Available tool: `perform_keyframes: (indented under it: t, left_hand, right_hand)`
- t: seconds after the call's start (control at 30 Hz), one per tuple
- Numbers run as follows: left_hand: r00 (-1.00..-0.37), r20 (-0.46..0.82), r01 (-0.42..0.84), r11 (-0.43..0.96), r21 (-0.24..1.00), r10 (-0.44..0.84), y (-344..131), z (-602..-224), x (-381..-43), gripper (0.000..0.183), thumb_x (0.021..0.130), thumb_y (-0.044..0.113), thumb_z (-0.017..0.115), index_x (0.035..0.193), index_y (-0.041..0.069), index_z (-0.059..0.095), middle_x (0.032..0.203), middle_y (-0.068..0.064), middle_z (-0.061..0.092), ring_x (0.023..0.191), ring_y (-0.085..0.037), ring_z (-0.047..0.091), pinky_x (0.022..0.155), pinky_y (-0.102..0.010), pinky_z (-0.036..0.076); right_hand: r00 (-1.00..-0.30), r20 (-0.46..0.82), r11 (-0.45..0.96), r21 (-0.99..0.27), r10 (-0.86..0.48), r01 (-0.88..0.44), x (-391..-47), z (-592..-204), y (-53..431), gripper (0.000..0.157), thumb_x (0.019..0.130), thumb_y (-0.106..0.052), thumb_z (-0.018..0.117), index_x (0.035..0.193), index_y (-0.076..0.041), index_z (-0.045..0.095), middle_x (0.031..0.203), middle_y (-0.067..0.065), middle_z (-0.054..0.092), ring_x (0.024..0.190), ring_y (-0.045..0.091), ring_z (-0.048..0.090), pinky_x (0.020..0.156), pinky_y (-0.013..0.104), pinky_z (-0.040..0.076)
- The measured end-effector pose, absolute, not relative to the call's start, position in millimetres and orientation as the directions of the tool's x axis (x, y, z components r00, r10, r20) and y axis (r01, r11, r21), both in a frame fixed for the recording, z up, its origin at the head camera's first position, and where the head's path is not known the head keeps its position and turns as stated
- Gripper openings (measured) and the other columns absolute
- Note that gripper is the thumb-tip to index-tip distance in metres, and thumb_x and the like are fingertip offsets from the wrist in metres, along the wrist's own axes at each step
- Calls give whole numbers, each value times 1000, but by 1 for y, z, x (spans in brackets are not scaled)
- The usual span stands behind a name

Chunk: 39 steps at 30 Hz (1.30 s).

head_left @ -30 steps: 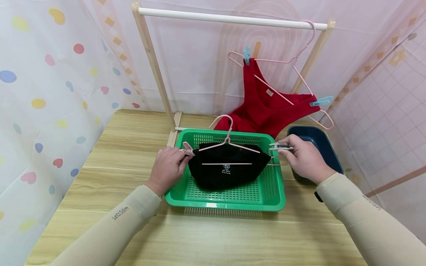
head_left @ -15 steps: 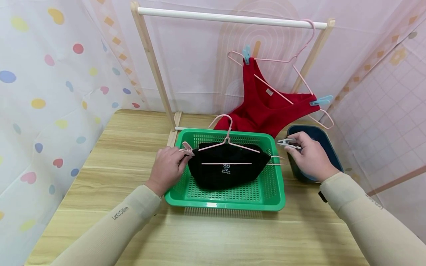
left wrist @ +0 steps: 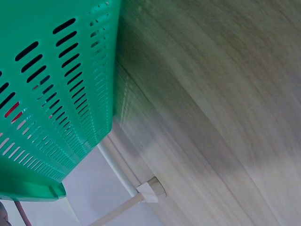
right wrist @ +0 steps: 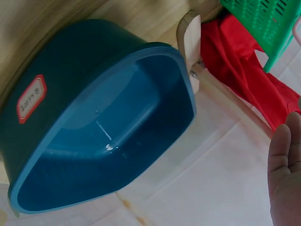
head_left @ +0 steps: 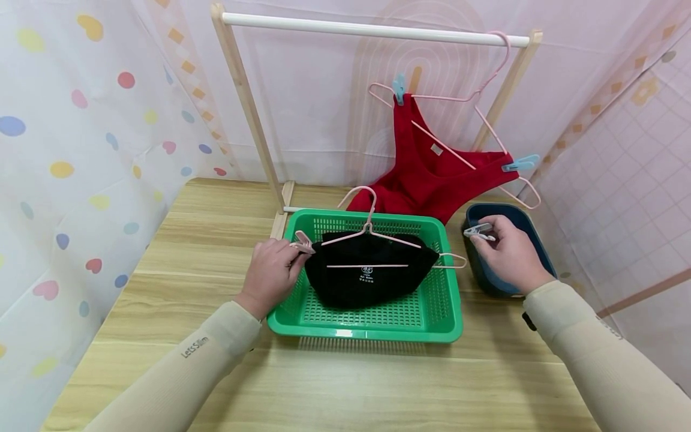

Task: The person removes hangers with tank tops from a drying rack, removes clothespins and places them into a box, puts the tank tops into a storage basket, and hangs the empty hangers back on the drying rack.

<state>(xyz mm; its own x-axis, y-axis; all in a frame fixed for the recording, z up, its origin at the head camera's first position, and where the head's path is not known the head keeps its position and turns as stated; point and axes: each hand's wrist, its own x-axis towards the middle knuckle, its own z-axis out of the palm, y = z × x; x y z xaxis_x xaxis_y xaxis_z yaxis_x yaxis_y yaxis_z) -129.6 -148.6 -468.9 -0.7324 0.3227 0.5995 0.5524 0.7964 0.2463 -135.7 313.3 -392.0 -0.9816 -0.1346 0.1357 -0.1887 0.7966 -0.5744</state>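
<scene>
My left hand (head_left: 270,273) grips the left end of a pink hanger (head_left: 372,207), though the fingers hide that end. Right by its fingertips, a pink clothespin (head_left: 305,242) sits at the corner of a black garment (head_left: 367,288). The garment lies across the hanger inside a green basket (head_left: 367,333); the hanger's right loop sticks out bare past the basket's rim. Over the near left side of a dark blue basin (head_left: 531,231), my right hand (head_left: 510,255) pinches a pale grey clothespin (head_left: 480,232). The right wrist view shows the fingers (right wrist: 279,150), not that clothespin.
Behind the basket stands a wooden rack with a white bar (head_left: 372,27). A red garment (head_left: 432,162) hangs there on another pink hanger, held by two light blue clothespins (head_left: 520,164). Patterned curtains (head_left: 108,150) enclose the wooden table (head_left: 345,390) behind and at both sides.
My right hand has moved right with the grey clothespin, from beside the black garment's right corner to over the basin. The hanger's right loop is now uncovered. My left hand has stayed put.
</scene>
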Motion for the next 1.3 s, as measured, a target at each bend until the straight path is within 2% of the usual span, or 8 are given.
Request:
perform_keyframes:
  t: [0.1, 0.33, 0.5, 0.67, 0.77, 0.93, 1.13, 1.3]
  left_hand:
    - [-731, 603, 554, 794, 250, 320, -149, -469, -129, 12, 96, 24, 74, 102, 14, 78, 76, -7, 66, 72, -31, 58, 65, -43, 39]
    - [-733, 601, 551, 797, 248, 319, -148, -469, -129, 12, 96, 24, 74, 103, 15, 78, 76, -6, 66, 72, -31, 58, 65, -43, 39]
    - [-734, 600, 548, 799, 246, 318, -148, -468, -129, 12, 96, 24, 74, 101, 14, 77, 75, -7, 65, 71, -31, 57, 64, -43, 39]
    - [-733, 601, 549, 799, 245, 319, -148, -468, -129, 13, 96, 25, 74, 99, 12, 76, 73, -7, 63, 70, -31, 56, 64, -43, 38]
    - [-730, 604, 551, 798, 244, 319, -148, -468, -129, 13, 96, 25, 74, 98, 12, 76, 72, -7, 62, 69, -31, 55, 63, -43, 38]
    - [-727, 607, 554, 796, 243, 320, -148, -468, -129, 13, 96, 25, 74, 97, 11, 76, 72, -7, 62, 69, -31, 55, 63, -43, 38]
    - [-733, 599, 550, 799, 243, 322, -148, -469, -129, 13, 97, 25, 74, 98, 12, 76, 73, -7, 62, 70, -31, 55, 64, -43, 38]
    - [-757, 569, 535, 805, 258, 321, -149, -468, -129, 13, 98, 24, 74, 104, 13, 78, 78, -7, 67, 73, -29, 57, 66, -41, 37]
  right_hand:
    - [-986, 120, 794, -585, -115, -164, -136, -392, 316, 40, 106, -23, 63, 138, 0, 52, 119, 19, 70, 97, 31, 68, 78, 10, 46]
    - [-991, 107, 813, -569, -75, -123, -139, -396, 323, 43, 108, -27, 61, 141, -1, 52, 119, 20, 69, 98, 32, 66, 80, 24, 51]
    - [-987, 149, 808, -575, -57, -134, -142, -401, 331, 43, 107, -22, 62, 140, 4, 52, 116, 23, 67, 97, 34, 65, 76, 14, 47]
    - [-992, 117, 803, -588, -39, -101, -143, -407, 339, 42, 107, -19, 62, 141, 4, 51, 119, 24, 67, 98, 34, 65, 73, 6, 44]
    - [-996, 81, 817, -574, -21, -64, -144, -410, 343, 42, 106, -20, 63, 139, 4, 53, 120, 25, 67, 99, 35, 66, 75, 12, 47]
    - [-999, 40, 830, -557, 0, -23, -145, -414, 349, 39, 105, -17, 65, 135, 6, 54, 120, 27, 67, 100, 37, 66, 81, 35, 56]
    - [-1000, 18, 848, -530, 17, 5, -148, -422, 355, 38, 102, -15, 65, 131, 8, 55, 119, 30, 67, 97, 38, 67, 81, 42, 58]
    - [-999, -20, 860, -509, 31, 37, -151, -431, 359, 37, 101, -14, 64, 131, 9, 56, 122, 30, 63, 100, 41, 66, 88, 55, 58]
